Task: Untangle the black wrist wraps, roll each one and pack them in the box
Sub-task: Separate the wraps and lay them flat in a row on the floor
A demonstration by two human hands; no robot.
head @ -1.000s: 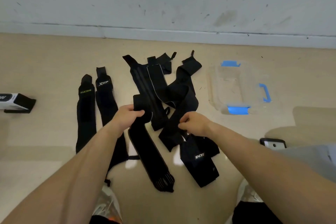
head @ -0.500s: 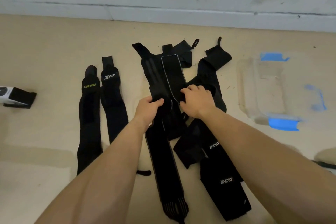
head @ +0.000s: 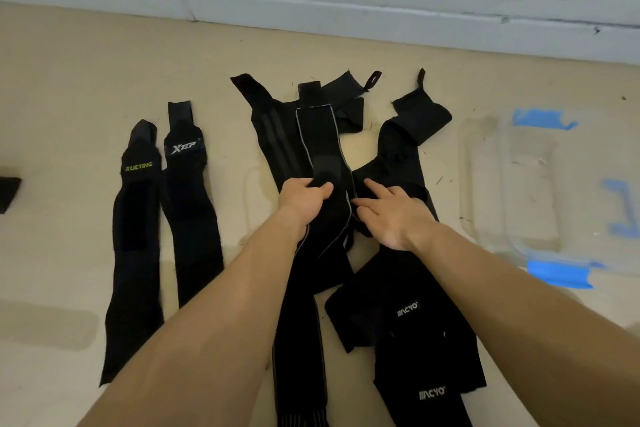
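Black elastic wrist wraps lie tangled on the floor near the clear plastic box. Left hand grips the grey-edged strap; right hand, flat, pins its neighbour: pull slowly.

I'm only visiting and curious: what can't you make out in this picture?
Head view:
- Pile of wraps: straps overlap and forearms cover parts; count unclear.
- Box: blurred, right side cut by the frame edge.
- Black thing: cut off at the left edge.
- Left hand: fingertips hidden under the strap it grips.
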